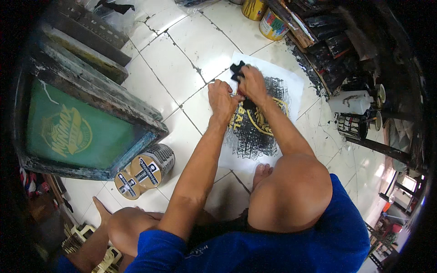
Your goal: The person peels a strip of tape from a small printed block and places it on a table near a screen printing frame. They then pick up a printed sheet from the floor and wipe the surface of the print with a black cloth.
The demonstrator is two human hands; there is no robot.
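Observation:
A white sheet [291, 93] lies on the tiled floor, printed in black with a round gold emblem and gold lettering. My right hand [253, 84] is closed over its upper part, gripping a black piece [236, 70] whose material I cannot make out. Close beside it, my left hand [222, 101] is closed too, its fingertips pinched near the sheet's upper left edge. Something small and reddish shows between the two hands. What the left fingers hold, if anything, is hidden. Both forearms reach over the lower part of the print.
Framed screens lean at left, the front one a green mesh screen [86, 132] with a yellow emblem. Two cylindrical containers [157, 159] stand below it. Paint tins [273, 25] are at the top. A translucent jug [350, 102] and stained cans line the right. Another limb shows at lower left.

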